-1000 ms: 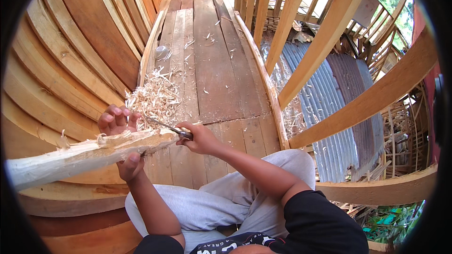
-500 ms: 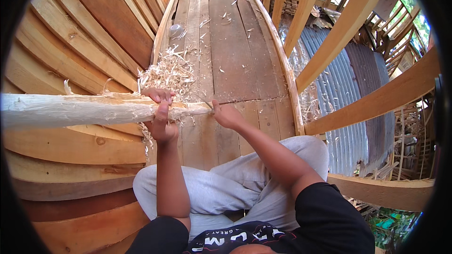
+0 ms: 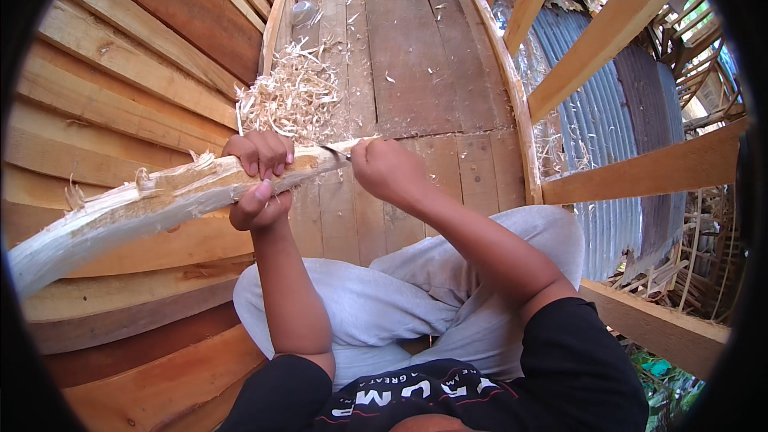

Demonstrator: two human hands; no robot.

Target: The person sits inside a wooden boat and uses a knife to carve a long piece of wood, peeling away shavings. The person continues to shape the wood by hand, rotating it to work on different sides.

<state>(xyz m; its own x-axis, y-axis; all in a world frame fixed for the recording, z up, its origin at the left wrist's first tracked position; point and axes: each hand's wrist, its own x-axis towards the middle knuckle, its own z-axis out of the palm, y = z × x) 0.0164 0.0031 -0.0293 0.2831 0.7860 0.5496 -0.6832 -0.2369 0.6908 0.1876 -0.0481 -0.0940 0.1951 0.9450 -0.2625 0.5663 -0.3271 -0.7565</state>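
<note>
Head view: the fingers of the left hand (image 3: pixel 264 158) grasped a pale wooden pole (image 3: pixel 176 196) near its narrowed end, curled over the far side with the thumb against the near side. The fingers of the right hand (image 3: pixel 390 170) were clenched around the handle of a knife (image 3: pixel 332 151), which the fist mostly hid; the thin dark blade pointed leftward and lay at the narrowed end. Whether its edge was sunk in the wood could not be told. The pole ran obliquely from the right fist to the lower left border, whitish along its near side, tan and rough above, with curled slivers (image 3: pixel 76 194) attached. Just beyond the left hand, a heap of shavings (image 3: pixel 292 92) covered part of a plank floor (image 3: pixel 432 72); a clear cup-like container (image 3: pixel 304 13) sat farther off. Curved planks (image 3: pixel 136 32) formed the left side. Slanting timbers (image 3: pixel 606 34) stood along the right, with corrugated metal sheets (image 3: pixel 596 128) beyond them. Nearest the camera were crossed legs in grey trousers (image 3: pixel 360 296) and a black shirt (image 3: pixel 588 360).
</note>
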